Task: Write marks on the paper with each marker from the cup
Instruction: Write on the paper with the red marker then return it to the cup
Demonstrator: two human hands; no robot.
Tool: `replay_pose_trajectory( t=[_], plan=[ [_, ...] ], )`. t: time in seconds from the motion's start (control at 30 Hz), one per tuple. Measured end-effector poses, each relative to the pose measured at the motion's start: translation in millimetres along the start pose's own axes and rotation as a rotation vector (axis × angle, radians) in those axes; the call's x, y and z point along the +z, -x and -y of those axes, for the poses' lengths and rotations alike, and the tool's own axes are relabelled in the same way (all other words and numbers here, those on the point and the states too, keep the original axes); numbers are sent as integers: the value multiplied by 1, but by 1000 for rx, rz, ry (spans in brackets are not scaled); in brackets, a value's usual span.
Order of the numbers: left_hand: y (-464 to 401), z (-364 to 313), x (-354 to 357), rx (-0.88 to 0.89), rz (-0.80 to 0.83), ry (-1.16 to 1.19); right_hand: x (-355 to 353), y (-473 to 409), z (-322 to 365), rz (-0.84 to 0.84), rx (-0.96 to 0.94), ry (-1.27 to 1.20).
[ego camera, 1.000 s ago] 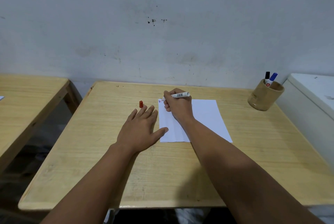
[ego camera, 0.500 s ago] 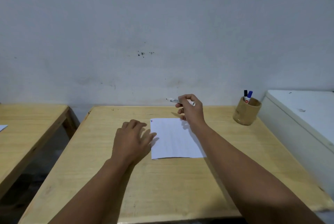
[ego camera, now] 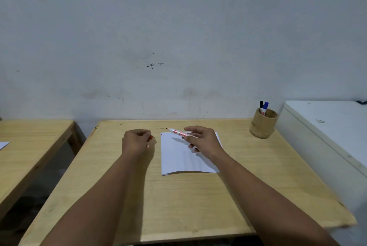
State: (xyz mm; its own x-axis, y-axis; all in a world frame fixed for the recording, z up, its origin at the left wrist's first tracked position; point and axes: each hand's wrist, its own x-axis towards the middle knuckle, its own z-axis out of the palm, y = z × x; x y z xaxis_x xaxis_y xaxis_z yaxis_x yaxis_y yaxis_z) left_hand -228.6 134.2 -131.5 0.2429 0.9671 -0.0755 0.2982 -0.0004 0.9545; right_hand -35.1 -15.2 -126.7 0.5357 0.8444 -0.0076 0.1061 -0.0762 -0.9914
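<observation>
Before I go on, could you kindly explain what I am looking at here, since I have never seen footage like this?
There is no machine here: this is one wide-angle camera worn on a person's head, looking forward and down at their two bare arms. They sit at a wooden table against a pale wall. On it lies a sheet of white paper with small marks at its far left corner. The right hand holds an uncapped marker above the paper, tip pointing left, not touching the sheet. The left hand is closed beside the paper, with something red, probably the marker's cap, peeking out. At the far right stands a cup holding a black-capped and a blue-capped marker. Another table and a white cabinet flank the scene.
</observation>
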Motion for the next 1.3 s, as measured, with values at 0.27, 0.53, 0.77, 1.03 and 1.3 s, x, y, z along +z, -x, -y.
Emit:
replay_pose_trajectory(
  t=[0.27,0.53,0.77,1.03,1.3],
  plan=[
    [7,-41,9,-116,153,388,-3,4,11,-25,-111,26],
    [19,-57,23,-82,192,373,-17,8,21,-49,-148,27],
    [28,-68,38,-45,218,348,-32,15,21,-67,-154,69],
    [47,-93,77,26,221,280,-52,24,25,-183,-170,124],
    [64,-174,140,304,453,148,-129,11,51,-251,-195,438]
  ],
)
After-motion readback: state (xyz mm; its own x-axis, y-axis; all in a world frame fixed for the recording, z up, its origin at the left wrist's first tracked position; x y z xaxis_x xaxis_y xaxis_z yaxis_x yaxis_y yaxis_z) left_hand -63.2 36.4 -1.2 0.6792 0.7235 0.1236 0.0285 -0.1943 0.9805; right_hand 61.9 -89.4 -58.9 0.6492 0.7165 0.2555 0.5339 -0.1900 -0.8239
